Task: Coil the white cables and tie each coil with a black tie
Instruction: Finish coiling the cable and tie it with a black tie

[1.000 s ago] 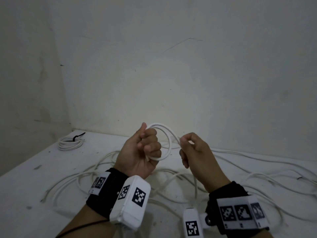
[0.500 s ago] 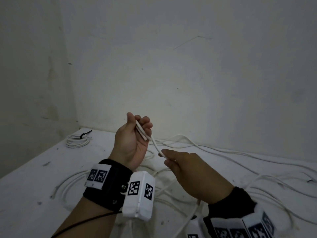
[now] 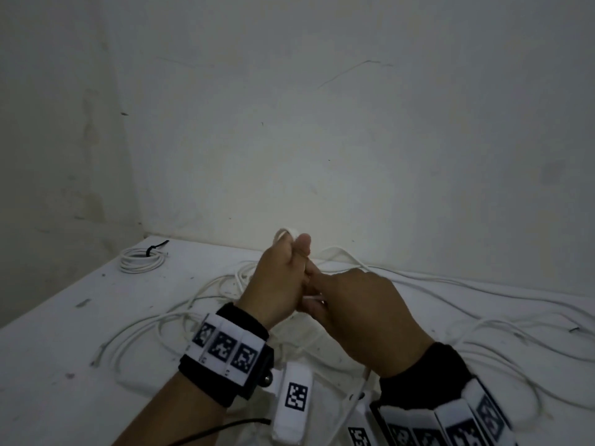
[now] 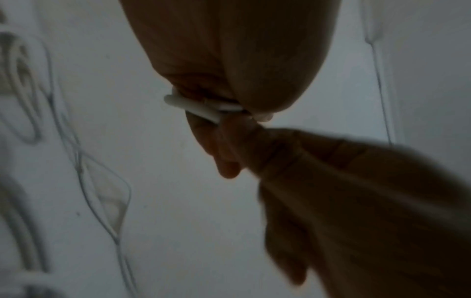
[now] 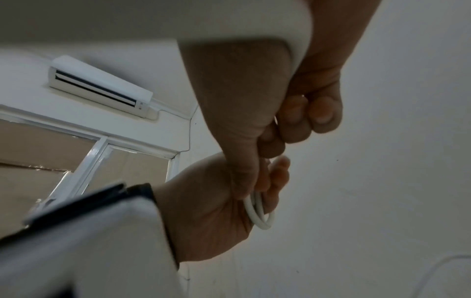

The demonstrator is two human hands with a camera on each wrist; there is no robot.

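White cable loops inside the left hand's fist.

Both hands on white cable

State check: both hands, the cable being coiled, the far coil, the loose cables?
left hand: raised, fingers curled round a small coil of white cable.
right hand: against the left, pinching the same cable.
white cable: partly looped, untied.
finished coil: flat on the table's far left, black tie on.
loose cables: uncoiled, sprawled.
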